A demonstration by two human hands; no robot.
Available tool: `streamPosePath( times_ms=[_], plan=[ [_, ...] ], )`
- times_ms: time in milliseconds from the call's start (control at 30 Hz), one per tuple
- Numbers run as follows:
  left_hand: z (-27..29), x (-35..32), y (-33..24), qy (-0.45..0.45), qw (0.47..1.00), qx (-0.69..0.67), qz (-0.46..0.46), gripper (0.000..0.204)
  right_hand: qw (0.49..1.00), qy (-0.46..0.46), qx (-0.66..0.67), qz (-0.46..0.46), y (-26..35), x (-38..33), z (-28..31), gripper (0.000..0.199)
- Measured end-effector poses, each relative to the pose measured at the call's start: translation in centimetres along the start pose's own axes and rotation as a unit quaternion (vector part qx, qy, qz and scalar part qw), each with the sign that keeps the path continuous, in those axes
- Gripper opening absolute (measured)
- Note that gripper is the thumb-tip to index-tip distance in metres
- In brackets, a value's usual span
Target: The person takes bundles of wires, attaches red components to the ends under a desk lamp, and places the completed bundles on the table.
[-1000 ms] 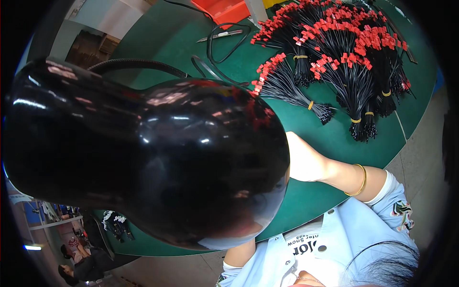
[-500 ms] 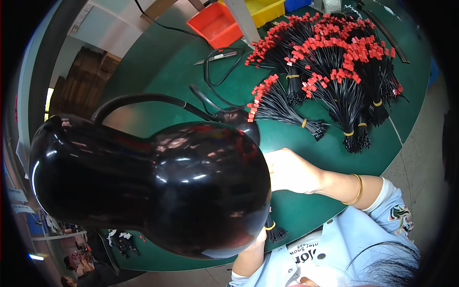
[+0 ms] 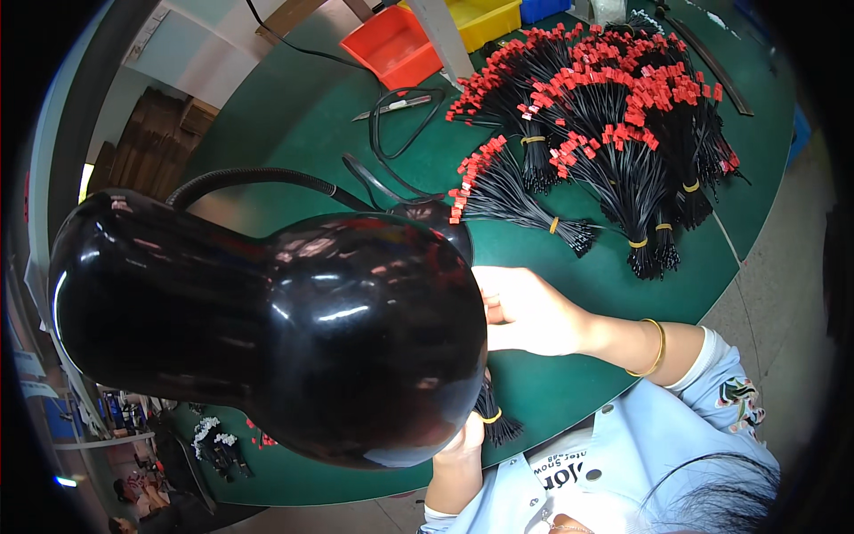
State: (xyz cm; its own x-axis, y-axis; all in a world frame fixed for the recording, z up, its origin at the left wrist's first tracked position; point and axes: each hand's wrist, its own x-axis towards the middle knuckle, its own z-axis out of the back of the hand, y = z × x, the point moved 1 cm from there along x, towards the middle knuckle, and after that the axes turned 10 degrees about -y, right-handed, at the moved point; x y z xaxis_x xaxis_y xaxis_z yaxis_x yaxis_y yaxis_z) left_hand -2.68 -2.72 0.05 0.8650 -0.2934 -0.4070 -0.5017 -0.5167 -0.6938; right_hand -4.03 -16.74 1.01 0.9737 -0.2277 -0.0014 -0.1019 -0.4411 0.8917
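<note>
A big glossy black lamp head (image 3: 356, 338) fills the middle of the head view and covers much of both hands. At its right edge my right hand (image 3: 534, 311), with a gold bangle on the wrist, has its fingers curled inward. Their tips and anything between them are hidden behind the lamp. Below, my left hand (image 3: 464, 438) shows only its wrist side under the lamp's lower rim, its fingers out of sight. Beside it lies a bundle of black wires (image 3: 503, 429) tied with a yellow band, its other end covered by the lamp.
A large pile of red-tipped black wire bundles (image 3: 623, 107) lies at the far right, with a single bundle (image 3: 525, 200) nearer. A gooseneck (image 3: 258, 176) carries the lamp. Behind are a craft knife (image 3: 391, 108), a black cable (image 3: 378, 147), a red bin (image 3: 391, 49) and a yellow bin (image 3: 485, 22).
The whole view has shifted slightly, moving things up and left. Beside the lamp, my right hand shows more of its curled fingers. My left hand stays under the rim.
</note>
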Motion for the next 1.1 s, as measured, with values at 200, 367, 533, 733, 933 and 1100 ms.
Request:
streamPosePath(
  times_ms=[200, 367, 533, 733, 933, 1100],
  plan=[
    [0.5, -0.1, -0.6, 0.047, 0.995, 0.059, -0.057, 0.009, 0.999, 0.041, -0.018, 0.003, 0.5, -0.2, -0.2, 0.022],
    [0.1, -0.6, -0.5, -0.068, 0.994, 0.058, -0.057, 0.011, 0.996, 0.034, 0.01, 0.087, 1.1, -0.4, -0.5, 0.021],
    [1.0, -0.1, -0.7, 0.045, 0.992, 0.083, -0.09, 0.007, 0.996, 0.032, 0.08, -0.032, -0.3, -0.2, -0.2, 0.021],
    [1.3, -1.1, 0.1, -0.006, 0.967, 0.182, -0.179, 0.014, 0.995, 0.026, -0.076, 0.056, 0.4, -0.5, -0.5, 0.022],
    [-0.3, -1.1, -0.2, -0.06, 0.984, 0.061, -0.157, 0.021, 0.998, 0.038, 0.05, 0.002, 1.0, -0.6, -0.1, 0.021],
    [1.5, -0.5, -0.3, 0.034, 0.983, 0.105, -0.149, 0.024, 0.992, 0.059, 0.086, -0.075, 0.8, -0.5, -0.2, 0.026]
  ],
)
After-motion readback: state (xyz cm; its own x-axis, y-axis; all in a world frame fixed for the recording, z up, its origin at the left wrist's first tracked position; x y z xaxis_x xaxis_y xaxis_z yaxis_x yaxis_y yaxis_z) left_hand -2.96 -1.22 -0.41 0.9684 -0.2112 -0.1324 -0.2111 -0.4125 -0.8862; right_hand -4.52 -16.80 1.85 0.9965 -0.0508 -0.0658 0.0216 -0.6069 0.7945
